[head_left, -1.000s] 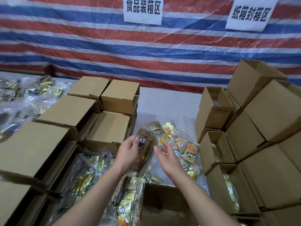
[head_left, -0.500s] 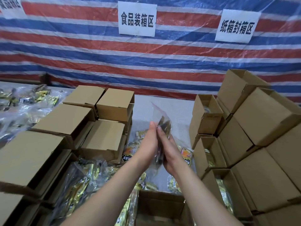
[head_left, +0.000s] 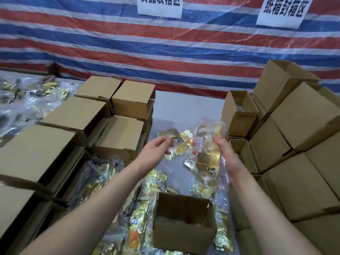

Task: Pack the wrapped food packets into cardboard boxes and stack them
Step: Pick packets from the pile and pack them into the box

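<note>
My right hand (head_left: pixel 227 155) grips a clear plastic bag of gold-wrapped food packets (head_left: pixel 208 148), held upright above the table. My left hand (head_left: pixel 156 150) hovers to its left with fingers loosely curled and holds nothing that I can see. Loose gold packets (head_left: pixel 184 142) lie on the white table beyond my hands. An open cardboard box (head_left: pixel 184 225) sits just below my arms, its inside mostly dark. More bagged packets (head_left: pixel 139 205) lie at its left.
Closed cardboard boxes (head_left: pixel 77 115) are stacked on the left. A taller stack of boxes (head_left: pixel 298 126) rises on the right, with several open ones (head_left: pixel 239 111) facing me. More bagged packets (head_left: pixel 27 96) spread at far left. A striped tarp (head_left: pixel 165 52) hangs behind.
My hands were pressed together around the bag; now they have parted. The right hand keeps the bag and has moved right, while the left hand has drawn away to the left.
</note>
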A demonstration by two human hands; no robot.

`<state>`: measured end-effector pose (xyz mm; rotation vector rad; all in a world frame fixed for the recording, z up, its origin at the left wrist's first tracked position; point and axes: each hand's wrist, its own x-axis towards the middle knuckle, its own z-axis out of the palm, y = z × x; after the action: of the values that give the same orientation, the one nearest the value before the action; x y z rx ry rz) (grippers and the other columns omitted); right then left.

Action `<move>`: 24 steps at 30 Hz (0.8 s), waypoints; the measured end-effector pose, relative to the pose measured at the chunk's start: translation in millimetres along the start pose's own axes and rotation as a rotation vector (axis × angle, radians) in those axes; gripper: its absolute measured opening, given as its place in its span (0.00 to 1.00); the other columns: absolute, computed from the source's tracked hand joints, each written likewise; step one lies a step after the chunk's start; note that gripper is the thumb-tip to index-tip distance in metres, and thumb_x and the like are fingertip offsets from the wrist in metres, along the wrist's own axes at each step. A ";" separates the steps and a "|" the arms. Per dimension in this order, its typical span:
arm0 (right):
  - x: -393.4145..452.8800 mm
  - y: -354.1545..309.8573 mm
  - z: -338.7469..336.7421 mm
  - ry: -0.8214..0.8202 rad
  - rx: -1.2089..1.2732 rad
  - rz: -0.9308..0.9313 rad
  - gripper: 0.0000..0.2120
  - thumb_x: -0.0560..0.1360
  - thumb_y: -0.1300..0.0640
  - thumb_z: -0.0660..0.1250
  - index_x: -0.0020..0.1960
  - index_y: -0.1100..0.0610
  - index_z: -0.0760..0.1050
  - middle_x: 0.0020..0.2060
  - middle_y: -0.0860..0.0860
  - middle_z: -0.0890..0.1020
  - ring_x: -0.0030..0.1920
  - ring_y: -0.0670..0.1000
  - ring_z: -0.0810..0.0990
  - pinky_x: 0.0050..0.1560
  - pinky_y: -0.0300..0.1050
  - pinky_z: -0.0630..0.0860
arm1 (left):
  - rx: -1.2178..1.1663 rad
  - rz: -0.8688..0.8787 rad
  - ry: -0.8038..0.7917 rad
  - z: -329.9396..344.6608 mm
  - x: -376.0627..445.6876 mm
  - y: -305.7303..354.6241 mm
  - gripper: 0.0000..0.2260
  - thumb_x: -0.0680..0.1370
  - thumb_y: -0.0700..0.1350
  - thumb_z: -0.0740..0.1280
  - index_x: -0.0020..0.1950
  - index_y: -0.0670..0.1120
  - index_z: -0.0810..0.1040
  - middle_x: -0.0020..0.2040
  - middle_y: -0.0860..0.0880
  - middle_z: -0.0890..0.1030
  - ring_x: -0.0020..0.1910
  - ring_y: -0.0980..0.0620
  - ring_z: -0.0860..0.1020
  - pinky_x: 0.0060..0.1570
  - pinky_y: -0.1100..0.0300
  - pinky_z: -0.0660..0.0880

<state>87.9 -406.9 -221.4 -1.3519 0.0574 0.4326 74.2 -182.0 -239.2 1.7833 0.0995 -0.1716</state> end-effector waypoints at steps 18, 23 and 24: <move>-2.2 113.0 36.0 -0.793 -1.349 0.461 0.13 0.71 0.39 0.63 0.44 0.48 0.74 0.39 0.45 0.78 0.43 0.49 0.79 0.42 0.42 0.73 | 0.190 -0.282 -0.202 37.8 -43.4 -152.8 0.19 0.85 0.54 0.55 0.46 0.44 0.80 0.46 0.46 0.82 0.44 0.52 0.78 0.52 0.57 0.75; 2.9 170.9 36.4 -0.727 -1.523 0.521 0.16 0.81 0.55 0.60 0.68 0.53 0.74 0.65 0.57 0.78 0.63 0.58 0.77 0.57 0.45 0.70 | 0.208 -0.212 -0.164 44.0 -44.0 -160.2 0.18 0.85 0.52 0.56 0.39 0.48 0.75 0.39 0.51 0.77 0.39 0.55 0.74 0.44 0.58 0.70; 2.3 182.2 35.0 -0.705 -1.550 0.567 0.18 0.82 0.57 0.59 0.71 0.55 0.71 0.67 0.58 0.76 0.66 0.58 0.75 0.62 0.47 0.70 | 0.231 -0.199 -0.166 45.7 -44.5 -160.7 0.17 0.85 0.52 0.56 0.39 0.49 0.74 0.39 0.52 0.77 0.39 0.56 0.73 0.43 0.59 0.69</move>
<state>22.0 -345.5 -383.6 -2.5903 -0.6140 1.6175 1.7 -190.4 -395.9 1.9796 0.1428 -0.4899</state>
